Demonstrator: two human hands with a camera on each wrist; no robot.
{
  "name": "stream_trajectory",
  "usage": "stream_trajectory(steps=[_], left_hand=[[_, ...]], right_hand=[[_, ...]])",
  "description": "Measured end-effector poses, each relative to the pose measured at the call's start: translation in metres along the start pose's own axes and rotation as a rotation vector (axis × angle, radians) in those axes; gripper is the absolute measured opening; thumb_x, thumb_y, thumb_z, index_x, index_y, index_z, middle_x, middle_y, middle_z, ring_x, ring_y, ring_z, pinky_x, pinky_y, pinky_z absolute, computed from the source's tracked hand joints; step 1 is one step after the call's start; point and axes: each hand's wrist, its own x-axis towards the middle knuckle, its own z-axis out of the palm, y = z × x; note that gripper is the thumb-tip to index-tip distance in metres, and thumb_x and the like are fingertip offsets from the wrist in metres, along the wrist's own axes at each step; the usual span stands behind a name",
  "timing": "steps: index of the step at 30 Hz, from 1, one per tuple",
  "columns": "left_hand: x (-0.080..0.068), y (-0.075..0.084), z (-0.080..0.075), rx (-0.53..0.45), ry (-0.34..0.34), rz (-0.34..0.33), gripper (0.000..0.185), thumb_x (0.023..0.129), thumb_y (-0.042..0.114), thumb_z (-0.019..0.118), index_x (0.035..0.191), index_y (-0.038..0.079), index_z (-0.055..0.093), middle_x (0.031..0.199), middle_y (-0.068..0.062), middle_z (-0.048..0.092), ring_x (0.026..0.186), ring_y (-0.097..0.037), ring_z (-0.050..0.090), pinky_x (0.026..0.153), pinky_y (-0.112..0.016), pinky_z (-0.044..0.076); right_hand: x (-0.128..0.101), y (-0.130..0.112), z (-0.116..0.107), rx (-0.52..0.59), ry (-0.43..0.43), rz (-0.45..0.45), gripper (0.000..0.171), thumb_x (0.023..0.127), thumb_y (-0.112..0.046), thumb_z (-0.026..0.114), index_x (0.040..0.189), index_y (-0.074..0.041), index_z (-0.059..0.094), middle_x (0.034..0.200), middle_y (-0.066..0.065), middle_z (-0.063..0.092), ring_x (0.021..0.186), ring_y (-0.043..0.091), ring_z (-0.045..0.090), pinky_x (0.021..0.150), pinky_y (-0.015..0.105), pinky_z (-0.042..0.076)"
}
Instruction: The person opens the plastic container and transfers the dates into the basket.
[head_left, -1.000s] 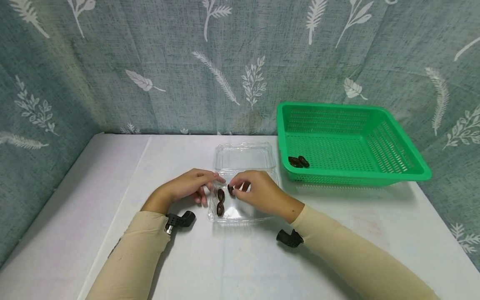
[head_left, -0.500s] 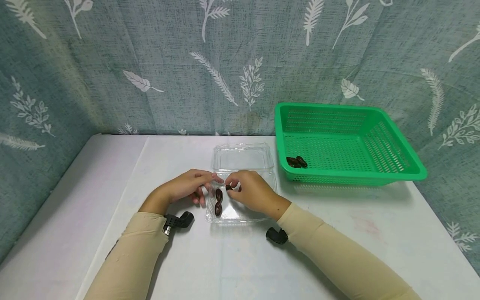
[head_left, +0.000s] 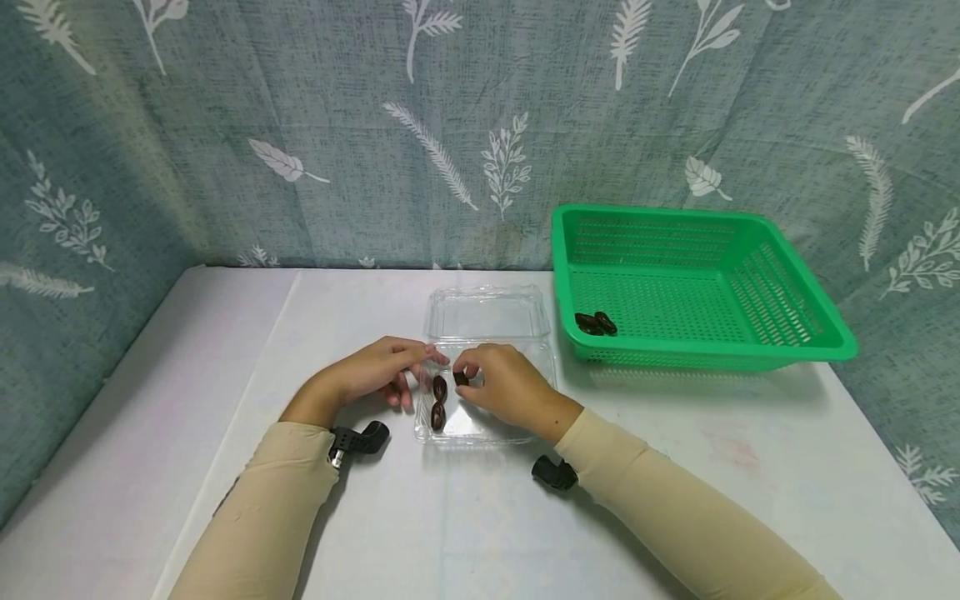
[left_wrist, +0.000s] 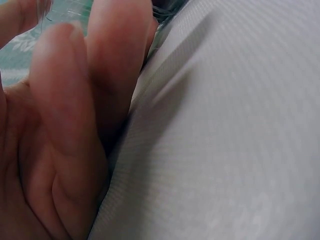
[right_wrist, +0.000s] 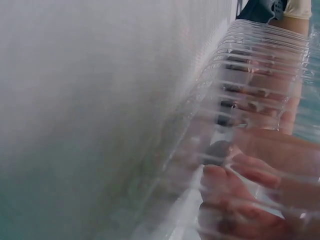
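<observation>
A clear plastic clamshell box (head_left: 487, 431) lies with its lid laid back on the table. Inside, along its left side, two glossy dark-brown oval pieces that look like dates (head_left: 438, 402) sit end to end. My right hand (head_left: 513, 387) is over the box and pinches another date (head_left: 461, 378) between thumb and fingertips, just right of that row. In the right wrist view, the pinched date (right_wrist: 218, 151) shows through the ribbed clear wall. My left hand (head_left: 378, 372) rests at the box's left edge, its fingers relaxed and touching the rim.
A green perforated basket (head_left: 712, 354) stands at the back right, with several dates (head_left: 596, 323) in its near left corner. White cloth (head_left: 480, 517) covers the table. A patterned curtain (head_left: 337, 150) hangs behind it.
My right hand has shifted slightly left with the pinched date, and its forearm has swung leftward. More of the date is now covered by the fingers. My left hand stays at the box edge.
</observation>
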Motion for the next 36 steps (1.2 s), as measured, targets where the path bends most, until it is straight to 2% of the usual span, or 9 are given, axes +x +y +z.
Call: stream_trajectory(steps=[8,15,20,29,36], left_hand=[[0.000,0.000,0.000,-0.014,-0.007,0.012,0.048,0.107,0.041,0.041,0.138,0.008,0.059,0.094,-0.006,0.066,0.055,-0.011,0.064,0.050,-0.023,0.049],[-0.001,0.001,-0.001,-0.006,-0.001,0.006,0.050,0.107,0.043,0.041,0.138,0.008,0.059,0.094,-0.006,0.066,0.055,-0.011,0.064,0.051,-0.023,0.050],[-0.001,0.000,-0.001,-0.002,0.002,0.000,0.052,0.106,0.046,0.042,0.138,0.008,0.059,0.094,-0.005,0.067,0.056,-0.011,0.065,0.052,-0.024,0.051],[0.000,0.000,0.000,-0.008,-0.008,0.007,0.051,0.107,0.045,0.041,0.138,0.009,0.059,0.094,-0.005,0.067,0.056,-0.012,0.065,0.051,-0.024,0.050],[0.000,0.000,0.000,-0.001,0.000,0.009,0.049,0.107,0.045,0.042,0.137,0.011,0.061,0.095,-0.006,0.067,0.056,-0.012,0.065,0.051,-0.024,0.050]], right_hand=[[-0.001,-0.001,-0.001,-0.085,0.024,-0.019,0.019,0.088,-0.015,0.077,0.106,-0.010,0.076,0.093,0.003,0.072,0.086,0.015,0.066,0.078,0.031,0.055],[-0.001,0.000,0.001,-0.153,0.047,-0.029,0.019,0.088,-0.015,0.076,0.107,-0.012,0.076,0.093,0.002,0.072,0.085,0.015,0.067,0.074,0.032,0.056],[-0.001,0.001,0.002,-0.163,0.048,-0.020,0.018,0.090,-0.014,0.075,0.108,-0.013,0.076,0.095,0.002,0.073,0.087,0.016,0.069,0.073,0.034,0.056],[-0.004,-0.001,-0.001,-0.177,0.067,-0.025,0.016,0.091,-0.014,0.071,0.106,-0.016,0.077,0.096,-0.002,0.075,0.084,0.015,0.069,0.063,0.031,0.053],[-0.012,-0.002,-0.007,-0.137,0.134,-0.059,0.016,0.089,-0.011,0.072,0.103,-0.018,0.078,0.094,-0.005,0.075,0.086,0.014,0.071,0.063,0.028,0.052]])
